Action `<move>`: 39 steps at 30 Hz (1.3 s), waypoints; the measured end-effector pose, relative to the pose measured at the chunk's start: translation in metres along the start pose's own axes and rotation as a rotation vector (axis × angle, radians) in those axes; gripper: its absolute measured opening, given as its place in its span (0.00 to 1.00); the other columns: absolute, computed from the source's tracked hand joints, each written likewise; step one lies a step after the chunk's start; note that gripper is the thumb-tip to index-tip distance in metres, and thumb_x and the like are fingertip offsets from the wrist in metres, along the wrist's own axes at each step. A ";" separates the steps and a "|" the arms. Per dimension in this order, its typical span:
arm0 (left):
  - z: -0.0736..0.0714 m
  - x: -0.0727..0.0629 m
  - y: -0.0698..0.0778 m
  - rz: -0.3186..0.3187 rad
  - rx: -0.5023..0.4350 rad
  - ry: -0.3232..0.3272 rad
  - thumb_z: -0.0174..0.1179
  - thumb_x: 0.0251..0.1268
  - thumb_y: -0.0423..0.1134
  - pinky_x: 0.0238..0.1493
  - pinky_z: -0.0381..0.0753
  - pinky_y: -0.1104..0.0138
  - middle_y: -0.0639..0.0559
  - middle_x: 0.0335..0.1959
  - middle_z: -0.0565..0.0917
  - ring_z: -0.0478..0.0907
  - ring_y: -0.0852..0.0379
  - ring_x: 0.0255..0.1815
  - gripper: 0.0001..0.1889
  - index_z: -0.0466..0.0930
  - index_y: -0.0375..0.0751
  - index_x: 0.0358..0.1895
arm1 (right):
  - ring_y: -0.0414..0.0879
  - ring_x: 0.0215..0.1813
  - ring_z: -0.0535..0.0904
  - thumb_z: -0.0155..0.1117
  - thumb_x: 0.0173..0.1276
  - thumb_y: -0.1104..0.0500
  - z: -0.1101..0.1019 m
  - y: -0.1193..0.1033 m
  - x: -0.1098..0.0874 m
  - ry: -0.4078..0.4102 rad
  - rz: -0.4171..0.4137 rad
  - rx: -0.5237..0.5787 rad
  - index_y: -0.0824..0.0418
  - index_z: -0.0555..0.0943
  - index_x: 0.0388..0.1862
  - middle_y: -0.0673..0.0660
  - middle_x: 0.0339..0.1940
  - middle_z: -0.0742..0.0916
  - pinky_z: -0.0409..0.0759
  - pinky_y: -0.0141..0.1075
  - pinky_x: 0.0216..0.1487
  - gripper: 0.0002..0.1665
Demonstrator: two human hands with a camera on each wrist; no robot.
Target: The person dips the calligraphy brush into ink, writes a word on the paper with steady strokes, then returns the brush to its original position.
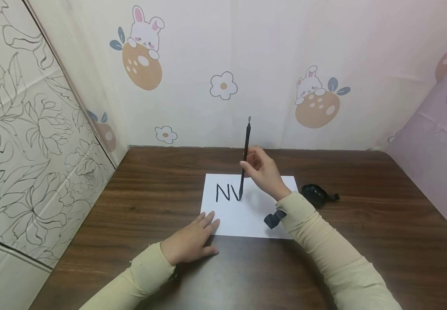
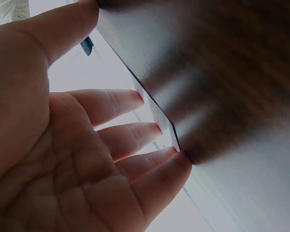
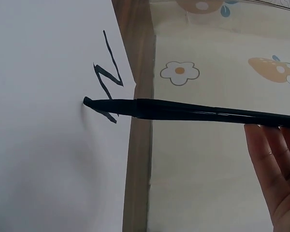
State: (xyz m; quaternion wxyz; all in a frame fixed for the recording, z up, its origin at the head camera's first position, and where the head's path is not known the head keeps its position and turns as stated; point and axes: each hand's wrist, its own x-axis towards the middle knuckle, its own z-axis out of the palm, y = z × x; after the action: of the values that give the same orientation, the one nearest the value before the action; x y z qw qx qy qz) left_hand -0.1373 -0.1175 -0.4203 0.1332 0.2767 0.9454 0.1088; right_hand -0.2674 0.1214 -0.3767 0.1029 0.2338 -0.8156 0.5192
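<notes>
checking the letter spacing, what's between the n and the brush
A slanted black stroke lies between the N and the brush, on the paper, in the head view.

I see a dark wood-grain table (image 1: 138, 193) against a pale wall (image 1: 262, 38) printed with rabbits (image 1: 146, 34) and flowers (image 1: 223, 86); a line-drawn floral panel (image 1: 10, 107) stands left.

On the table (image 1: 150, 176) lay a paper sheet (image 1: 235, 221), the left hand (image 1: 190, 241) at its near left corner, a calligraphy brush (image 1: 247, 137) in the right hand (image 1: 265, 171) over it. Right of the sheet sat a small object (image 1: 314, 194); behind the table, the wall (image 1: 192, 51).
</notes>
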 end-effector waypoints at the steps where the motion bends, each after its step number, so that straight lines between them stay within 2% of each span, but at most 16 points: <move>1: 0.000 0.000 0.000 0.000 0.000 0.001 0.61 0.65 0.55 0.74 0.62 0.50 0.40 0.78 0.58 0.55 0.37 0.78 0.39 0.61 0.40 0.74 | 0.62 0.36 0.82 0.63 0.70 0.63 0.000 0.000 0.000 0.002 0.000 0.003 0.60 0.70 0.61 0.65 0.40 0.82 0.86 0.52 0.38 0.22; 5: -0.001 0.001 -0.001 -0.004 -0.003 -0.003 0.60 0.66 0.56 0.75 0.62 0.50 0.40 0.78 0.57 0.54 0.37 0.78 0.39 0.61 0.40 0.75 | 0.62 0.36 0.82 0.63 0.70 0.62 0.000 -0.001 0.001 0.009 -0.007 -0.009 0.59 0.71 0.59 0.63 0.39 0.82 0.87 0.49 0.37 0.21; 9: 0.000 0.000 0.000 -0.004 -0.003 -0.003 0.61 0.65 0.55 0.74 0.62 0.49 0.40 0.78 0.57 0.55 0.37 0.78 0.39 0.61 0.40 0.74 | 0.62 0.36 0.82 0.63 0.71 0.59 -0.001 0.001 0.001 0.014 -0.017 -0.031 0.57 0.72 0.57 0.60 0.38 0.83 0.85 0.42 0.35 0.19; 15: 0.001 0.000 0.000 -0.004 -0.006 -0.004 0.61 0.66 0.56 0.75 0.61 0.50 0.40 0.78 0.57 0.54 0.37 0.78 0.39 0.61 0.40 0.75 | 0.57 0.35 0.82 0.63 0.71 0.58 -0.001 0.003 0.001 0.028 -0.043 -0.064 0.57 0.72 0.57 0.59 0.38 0.83 0.81 0.35 0.34 0.18; 20: 0.001 -0.001 -0.001 0.007 -0.003 0.010 0.62 0.65 0.55 0.74 0.63 0.49 0.39 0.78 0.58 0.55 0.36 0.77 0.39 0.61 0.39 0.74 | 0.48 0.35 0.80 0.62 0.71 0.59 -0.002 0.006 0.002 0.042 -0.049 -0.093 0.57 0.72 0.58 0.58 0.38 0.83 0.81 0.35 0.35 0.18; 24: 0.001 -0.001 -0.001 0.013 -0.007 0.018 0.62 0.65 0.54 0.74 0.63 0.49 0.38 0.77 0.58 0.56 0.35 0.77 0.39 0.62 0.38 0.74 | 0.46 0.35 0.79 0.62 0.71 0.59 -0.002 0.009 0.003 0.054 -0.040 -0.103 0.57 0.72 0.57 0.57 0.38 0.83 0.80 0.36 0.35 0.18; 31: 0.000 -0.002 0.001 0.006 -0.009 0.018 0.62 0.65 0.54 0.74 0.63 0.49 0.38 0.77 0.58 0.56 0.35 0.77 0.39 0.62 0.39 0.74 | 0.47 0.34 0.79 0.61 0.72 0.57 -0.004 0.011 0.005 0.079 -0.039 -0.100 0.58 0.73 0.56 0.57 0.38 0.82 0.80 0.35 0.33 0.16; 39: 0.000 -0.002 0.001 0.018 -0.003 0.028 0.62 0.65 0.54 0.74 0.63 0.49 0.38 0.77 0.59 0.56 0.34 0.76 0.39 0.62 0.38 0.73 | 0.54 0.36 0.83 0.60 0.73 0.58 -0.005 0.013 0.007 0.086 -0.013 -0.042 0.60 0.72 0.57 0.61 0.40 0.81 0.88 0.45 0.37 0.18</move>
State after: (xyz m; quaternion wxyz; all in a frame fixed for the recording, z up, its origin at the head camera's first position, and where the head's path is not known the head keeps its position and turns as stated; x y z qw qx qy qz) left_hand -0.1353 -0.1182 -0.4194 0.1191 0.2835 0.9446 0.1152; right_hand -0.2801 0.1286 -0.3820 0.1462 0.2145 -0.8196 0.5107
